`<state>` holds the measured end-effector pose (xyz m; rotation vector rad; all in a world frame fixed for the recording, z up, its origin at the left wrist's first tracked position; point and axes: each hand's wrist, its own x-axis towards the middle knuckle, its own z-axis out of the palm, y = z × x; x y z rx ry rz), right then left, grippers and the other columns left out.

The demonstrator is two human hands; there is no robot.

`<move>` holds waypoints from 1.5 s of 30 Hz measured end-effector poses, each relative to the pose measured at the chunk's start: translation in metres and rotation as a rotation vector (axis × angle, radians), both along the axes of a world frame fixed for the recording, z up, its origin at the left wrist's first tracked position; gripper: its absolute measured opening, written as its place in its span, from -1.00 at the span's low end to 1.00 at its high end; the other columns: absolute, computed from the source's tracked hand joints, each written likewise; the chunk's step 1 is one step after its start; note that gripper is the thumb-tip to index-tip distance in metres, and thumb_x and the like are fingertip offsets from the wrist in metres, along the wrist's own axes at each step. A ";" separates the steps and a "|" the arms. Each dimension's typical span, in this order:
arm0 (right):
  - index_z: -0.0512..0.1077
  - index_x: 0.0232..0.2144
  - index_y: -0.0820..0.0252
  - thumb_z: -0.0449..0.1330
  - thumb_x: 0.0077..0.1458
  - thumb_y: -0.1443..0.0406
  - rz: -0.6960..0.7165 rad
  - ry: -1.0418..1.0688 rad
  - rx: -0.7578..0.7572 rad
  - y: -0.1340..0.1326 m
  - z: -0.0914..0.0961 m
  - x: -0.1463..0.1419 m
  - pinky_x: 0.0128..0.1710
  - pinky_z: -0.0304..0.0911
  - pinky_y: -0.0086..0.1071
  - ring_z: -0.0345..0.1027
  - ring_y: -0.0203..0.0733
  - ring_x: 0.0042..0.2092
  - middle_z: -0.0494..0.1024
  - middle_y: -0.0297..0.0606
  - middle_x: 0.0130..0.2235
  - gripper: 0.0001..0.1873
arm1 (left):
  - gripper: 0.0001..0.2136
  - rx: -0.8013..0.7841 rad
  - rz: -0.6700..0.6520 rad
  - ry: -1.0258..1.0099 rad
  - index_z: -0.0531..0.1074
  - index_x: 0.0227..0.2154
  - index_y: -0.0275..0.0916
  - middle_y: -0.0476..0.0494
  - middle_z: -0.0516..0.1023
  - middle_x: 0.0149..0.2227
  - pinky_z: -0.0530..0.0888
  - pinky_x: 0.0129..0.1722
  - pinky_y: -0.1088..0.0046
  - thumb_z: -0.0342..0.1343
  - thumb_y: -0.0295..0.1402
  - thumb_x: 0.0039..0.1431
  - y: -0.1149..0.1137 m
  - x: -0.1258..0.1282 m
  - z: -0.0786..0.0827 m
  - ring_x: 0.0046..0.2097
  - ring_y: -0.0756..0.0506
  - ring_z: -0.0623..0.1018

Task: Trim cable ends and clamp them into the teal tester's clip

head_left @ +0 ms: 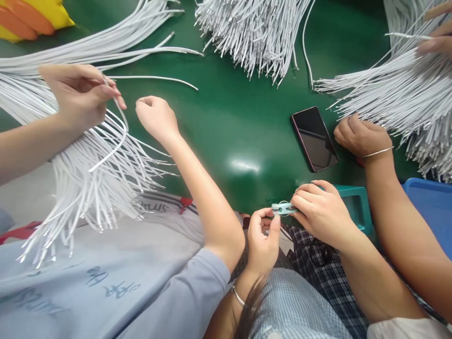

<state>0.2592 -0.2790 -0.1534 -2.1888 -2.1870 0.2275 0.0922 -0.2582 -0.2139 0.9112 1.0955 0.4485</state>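
2 hands in close, just apart. Left hand (263, 242): thumb and index in a pinch, other fingers curled in. Left forearm (222, 315) angles up from the bottom edge. Right hand (325, 212): back facing up, fingers bent, closed grip, pointing left. Right forearm (379, 273) slants in from lower right, bare.
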 end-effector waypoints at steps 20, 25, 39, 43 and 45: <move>0.30 -0.48 0.22 0.28 0.01 0.36 -0.022 -0.005 0.013 0.002 0.000 -0.001 -0.02 0.02 -0.22 0.35 -0.15 -0.19 0.46 -0.36 -0.40 -0.81 | -0.64 -0.168 -0.239 -0.043 0.41 -0.24 -0.39 -0.13 0.54 -0.44 0.46 -0.44 0.60 0.15 -0.11 0.18 0.038 0.007 0.013 -0.42 0.03 0.54; 0.32 -0.46 0.21 0.31 -0.04 0.36 -0.028 -0.013 -0.008 0.004 0.002 0.000 -0.03 0.02 -0.22 0.34 -0.14 -0.20 0.48 -0.34 -0.37 -0.81 | -0.50 -0.230 -0.029 -0.002 0.38 -0.29 -0.40 -0.15 0.56 -0.46 0.44 -0.49 0.63 0.24 0.03 0.04 0.051 -0.015 0.012 -0.47 0.04 0.54; 0.37 -0.49 0.28 -0.22 0.23 0.19 -0.023 -0.022 0.052 0.002 -0.004 -0.002 -0.13 0.16 -0.19 0.38 -0.17 -0.29 0.47 -0.21 -0.40 -0.52 | -0.76 -0.651 0.096 -0.780 0.55 -0.05 -0.25 -0.10 0.61 -0.23 0.51 -0.26 0.71 0.19 -0.37 0.24 0.041 -0.053 0.054 -0.24 0.08 0.59; 0.39 -0.49 0.29 -0.23 0.24 0.18 -0.019 -0.031 0.058 0.002 -0.003 -0.002 -0.13 0.18 -0.19 0.39 -0.18 -0.29 0.47 -0.21 -0.40 -0.50 | -0.78 -0.518 0.056 -0.716 0.55 -0.05 -0.14 -0.09 0.61 -0.13 0.52 -0.18 0.72 0.15 -0.38 0.27 0.033 -0.056 0.046 -0.16 0.06 0.61; 0.39 -0.48 0.30 -0.23 0.24 0.18 -0.017 -0.031 0.064 0.002 -0.003 -0.002 -0.14 0.18 -0.19 0.39 -0.18 -0.29 0.47 -0.20 -0.40 -0.50 | -0.80 -0.420 0.044 -0.658 0.55 -0.08 -0.11 -0.08 0.61 -0.12 0.53 -0.16 0.69 0.15 -0.39 0.27 0.029 -0.056 0.046 -0.15 0.05 0.61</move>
